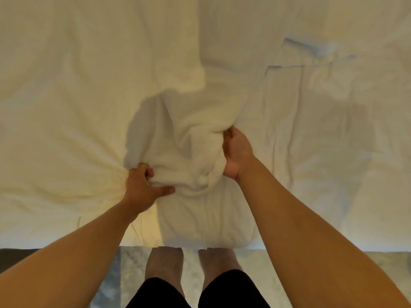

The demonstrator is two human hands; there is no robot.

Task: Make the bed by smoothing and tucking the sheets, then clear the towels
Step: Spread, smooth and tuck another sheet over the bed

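Observation:
A bunched white towel (189, 152) lies on the wrinkled white sheet (66, 107) near the bed's front edge. My left hand (144, 185) grips the towel's lower left part, fingers curled into the cloth and thumb pointing right. My right hand (235, 152) holds the towel's right side, its fingers tucked under a fold and hidden there. The towel rises in a lump between both hands. A second folded white piece (311, 47) lies at the back right; I cannot tell whether it is a towel or a pillow.
The bed's front edge (311, 247) runs across the lower part of the view. Below it my bare legs (164, 267) stand on a pale patterned floor (251, 263). A dark strip (15, 256) shows at the lower left.

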